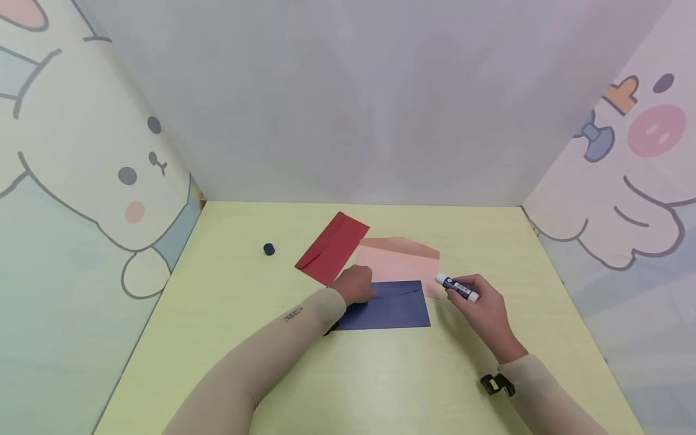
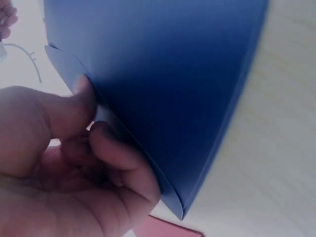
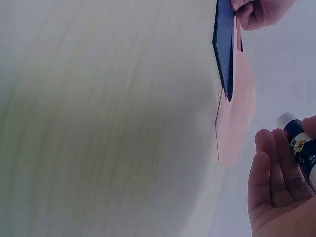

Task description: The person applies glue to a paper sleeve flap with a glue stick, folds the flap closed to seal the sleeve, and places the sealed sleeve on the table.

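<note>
At the top edge of the blue envelope [image 1: 394, 308], the left hand [image 1: 354, 284] pinches the flap between thumb and fingers; the left wrist view shows the thumb on the blue flap [image 2: 64, 61]. The right hand [image 1: 487, 311] holds a glue stick [image 1: 458, 287] with a dark label, its white end pointing left toward the envelopes. Behind and partly under the blue envelope lies a pink envelope [image 1: 399, 264], its flap spread away from the person. A red envelope [image 1: 333, 248] lies tilted just beyond the left hand, overlapping the pink one's left side.
A small dark cap [image 1: 269, 249] stands on the pale yellow table [image 1: 228, 284], left of the red envelope. A plain grey wall closes off the back, and panels with cartoon animals [image 1: 98, 139] flank both sides.
</note>
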Available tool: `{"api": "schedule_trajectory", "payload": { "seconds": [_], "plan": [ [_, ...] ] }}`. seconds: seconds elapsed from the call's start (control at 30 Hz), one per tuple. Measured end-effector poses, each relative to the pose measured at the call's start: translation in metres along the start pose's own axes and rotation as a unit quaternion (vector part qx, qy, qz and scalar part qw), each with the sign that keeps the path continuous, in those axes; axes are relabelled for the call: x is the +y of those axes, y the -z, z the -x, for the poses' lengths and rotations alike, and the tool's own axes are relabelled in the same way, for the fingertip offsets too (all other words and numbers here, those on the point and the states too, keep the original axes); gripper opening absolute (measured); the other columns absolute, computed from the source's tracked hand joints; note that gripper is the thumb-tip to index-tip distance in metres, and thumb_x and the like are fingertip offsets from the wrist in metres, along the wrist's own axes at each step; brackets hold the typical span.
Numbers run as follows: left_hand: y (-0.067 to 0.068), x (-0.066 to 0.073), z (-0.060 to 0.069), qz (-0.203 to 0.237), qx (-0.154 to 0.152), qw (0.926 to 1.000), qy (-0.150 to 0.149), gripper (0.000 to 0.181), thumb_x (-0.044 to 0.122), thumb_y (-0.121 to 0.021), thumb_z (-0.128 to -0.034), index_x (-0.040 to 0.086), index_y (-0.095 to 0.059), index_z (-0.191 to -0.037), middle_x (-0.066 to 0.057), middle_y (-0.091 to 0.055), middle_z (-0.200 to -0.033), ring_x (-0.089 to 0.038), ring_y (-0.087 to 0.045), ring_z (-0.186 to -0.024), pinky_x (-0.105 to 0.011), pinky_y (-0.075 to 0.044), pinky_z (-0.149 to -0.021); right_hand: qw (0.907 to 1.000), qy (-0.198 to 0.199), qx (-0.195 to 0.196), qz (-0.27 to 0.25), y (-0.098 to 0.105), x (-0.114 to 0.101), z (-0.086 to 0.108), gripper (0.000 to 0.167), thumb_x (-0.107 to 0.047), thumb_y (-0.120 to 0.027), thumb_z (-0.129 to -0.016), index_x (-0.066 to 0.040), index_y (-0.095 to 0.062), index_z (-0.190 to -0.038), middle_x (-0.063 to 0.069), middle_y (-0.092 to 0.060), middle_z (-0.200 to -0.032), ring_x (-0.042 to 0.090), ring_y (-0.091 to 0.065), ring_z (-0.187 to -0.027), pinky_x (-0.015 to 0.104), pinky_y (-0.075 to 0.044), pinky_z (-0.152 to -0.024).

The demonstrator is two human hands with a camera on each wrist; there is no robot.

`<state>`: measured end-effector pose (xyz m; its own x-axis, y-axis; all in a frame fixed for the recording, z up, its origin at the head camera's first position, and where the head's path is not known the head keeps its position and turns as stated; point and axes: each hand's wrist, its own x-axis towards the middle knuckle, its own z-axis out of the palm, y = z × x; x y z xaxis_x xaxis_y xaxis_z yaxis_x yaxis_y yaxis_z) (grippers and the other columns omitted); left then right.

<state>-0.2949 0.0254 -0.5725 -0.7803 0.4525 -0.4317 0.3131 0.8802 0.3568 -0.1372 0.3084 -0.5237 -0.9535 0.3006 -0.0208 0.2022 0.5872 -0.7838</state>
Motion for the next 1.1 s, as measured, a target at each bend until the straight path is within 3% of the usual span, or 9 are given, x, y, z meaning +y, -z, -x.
{"api": "schedule_trajectory", "payload": {
  "seconds": [0.1, 0.23, 0.4, 0.57, 0.77, 0.8, 0.9, 1.0, 1.1],
  "plan": [
    [0.000, -0.001, -0.006, -0.015, -0.015, 0.9998, 0.001, 0.021, 0.029, -0.075, -0.1120, 0.010, -0.077, -0.120, 0.000, -0.071, -0.089, -0.016, -0.067, -0.077, -0.029, -0.055, -0.075, 1.0000, 0.001, 0.002, 0.001, 0.000, 0.001, 0.000, 0.034, -0.023, -0.085, -0.110, -0.004, -0.074, -0.137, 0.025, -0.083, -0.131, 0.005, -0.068, -0.093, 0.023, -0.060, -0.072],
    [0.000, 0.000, -0.004, -0.014, -0.020, 0.9997, 0.010, 0.021, 0.026, -0.075, -0.1118, 0.011, -0.078, -0.126, -0.001, -0.074, -0.091, -0.017, -0.069, -0.078, -0.030, -0.056, -0.076, 1.0000, 0.005, 0.004, 0.001, -0.001, 0.002, 0.000, 0.034, -0.022, -0.085, -0.109, -0.003, -0.075, -0.136, 0.026, -0.082, -0.130, 0.005, -0.068, -0.093, 0.023, -0.060, -0.072],
    [0.007, 0.006, 0.009, -0.001, -0.014, 0.9997, 0.017, 0.019, 0.023, -0.075, -0.1111, 0.009, -0.079, -0.123, -0.004, -0.074, -0.092, -0.020, -0.068, -0.081, -0.033, -0.057, -0.080, 1.0000, 0.008, 0.003, -0.002, -0.001, 0.003, 0.000, 0.033, -0.022, -0.085, -0.109, -0.004, -0.075, -0.135, 0.024, -0.082, -0.130, 0.003, -0.069, -0.093, 0.022, -0.060, -0.073],
    [0.027, 0.016, 0.032, 0.025, -0.028, 0.9991, 0.020, 0.019, 0.020, -0.076, -0.1114, 0.006, -0.077, -0.123, -0.008, -0.075, -0.096, -0.023, -0.069, -0.085, -0.036, -0.059, -0.084, 0.9999, 0.009, 0.003, -0.008, -0.002, 0.004, 0.001, 0.033, -0.022, -0.085, -0.109, -0.004, -0.075, -0.135, 0.025, -0.083, -0.130, 0.002, -0.069, -0.093, 0.022, -0.061, -0.073],
    [0.027, 0.013, 0.023, 0.028, -0.051, 0.9979, 0.029, 0.019, 0.021, -0.069, -0.1098, 0.008, -0.074, -0.122, -0.008, -0.071, -0.100, -0.024, -0.068, -0.087, -0.037, -0.057, -0.082, 1.0000, 0.005, 0.003, -0.006, 0.000, 0.005, 0.003, 0.034, -0.023, -0.085, -0.109, -0.005, -0.075, -0.136, 0.024, -0.083, -0.130, 0.002, -0.068, -0.093, 0.022, -0.060, -0.073],
    [0.023, 0.011, 0.020, 0.028, -0.047, 0.9980, 0.032, 0.021, 0.024, -0.067, -0.1087, 0.009, -0.073, -0.121, -0.007, -0.070, -0.100, -0.024, -0.067, -0.088, -0.036, -0.055, -0.082, 1.0000, 0.005, 0.003, -0.005, 0.000, 0.005, 0.003, 0.034, -0.023, -0.085, -0.110, -0.005, -0.075, -0.136, 0.024, -0.083, -0.130, 0.002, -0.068, -0.093, 0.022, -0.060, -0.073],
    [0.028, 0.019, 0.031, 0.058, -0.026, 0.9973, 0.037, 0.030, 0.039, -0.074, -0.1077, 0.009, -0.072, -0.107, -0.005, -0.067, -0.090, -0.022, -0.066, -0.083, -0.035, -0.053, -0.079, 1.0000, 0.005, 0.004, -0.007, 0.000, 0.005, 0.003, 0.033, -0.022, -0.085, -0.109, -0.005, -0.075, -0.136, 0.024, -0.085, -0.129, 0.002, -0.069, -0.093, 0.023, -0.060, -0.072],
    [0.018, 0.028, 0.037, 0.076, 0.025, 0.9960, 0.039, 0.053, 0.060, -0.078, -0.1051, 0.015, -0.063, -0.082, 0.000, -0.054, -0.071, -0.018, -0.059, -0.068, -0.033, -0.046, -0.068, 0.9999, 0.004, 0.005, -0.009, -0.001, 0.004, 0.003, 0.032, -0.022, -0.085, -0.109, -0.005, -0.076, -0.135, 0.023, -0.085, -0.128, 0.000, -0.069, -0.093, 0.023, -0.060, -0.073],
    [0.009, 0.039, 0.042, 0.056, 0.079, 0.9946, 0.037, 0.071, 0.074, -0.081, -0.1004, 0.019, -0.051, -0.066, 0.004, -0.040, -0.059, -0.014, -0.052, -0.056, -0.029, -0.038, -0.060, 0.9999, 0.005, 0.005, -0.014, -0.001, 0.004, 0.003, 0.032, -0.022, -0.086, -0.109, -0.005, -0.076, -0.135, 0.023, -0.086, -0.126, -0.002, -0.069, -0.092, 0.022, -0.060, -0.072]
  ]
}}
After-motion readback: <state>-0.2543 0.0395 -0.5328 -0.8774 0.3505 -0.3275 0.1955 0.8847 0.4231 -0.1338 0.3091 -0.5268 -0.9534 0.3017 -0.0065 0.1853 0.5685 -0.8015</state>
